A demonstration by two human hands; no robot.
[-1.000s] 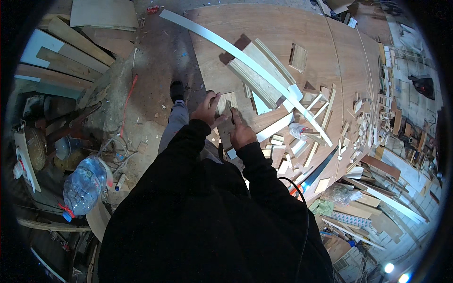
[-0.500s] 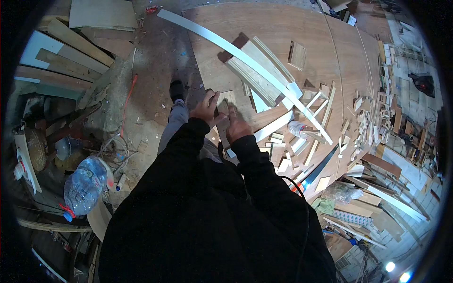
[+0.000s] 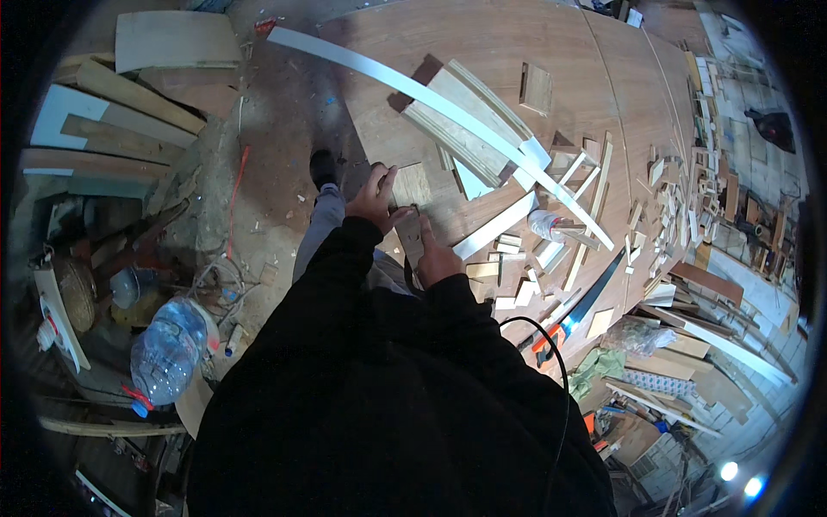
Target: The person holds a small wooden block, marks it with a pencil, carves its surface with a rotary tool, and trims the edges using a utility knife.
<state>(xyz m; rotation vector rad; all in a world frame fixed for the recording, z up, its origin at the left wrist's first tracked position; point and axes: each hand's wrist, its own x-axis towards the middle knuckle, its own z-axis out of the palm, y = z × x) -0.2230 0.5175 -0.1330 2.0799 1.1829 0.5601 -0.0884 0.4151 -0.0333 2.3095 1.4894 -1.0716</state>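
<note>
Close to my body, a small flat wooden piece [image 3: 408, 241] lies between my two hands at the edge of the large board. My left hand [image 3: 370, 203] grips its far end, thumb reaching across and fingers raised beside it. Along its right side sits my right hand [image 3: 439, 260], index finger stretched out on the wood and the other fingers curled; their tips are hidden. Just beyond the fingers, a pale square wooden block [image 3: 413, 183] rests on the brown board [image 3: 482, 39].
A long white strip [image 3: 388, 73] lies across grooved wooden boards [image 3: 469, 129]. To the right are a handsaw [image 3: 590, 297] with an orange handle, a clear plastic cup [image 3: 543, 223] and several offcuts. A large water bottle [image 3: 168, 349] and stacked boards [image 3: 177, 43] stand left.
My right hand has shifted slightly nearer and lower along the wooden piece, uncovering more of it and the block beyond. The left hand stays nearly in place. The view has tilted slightly.
</note>
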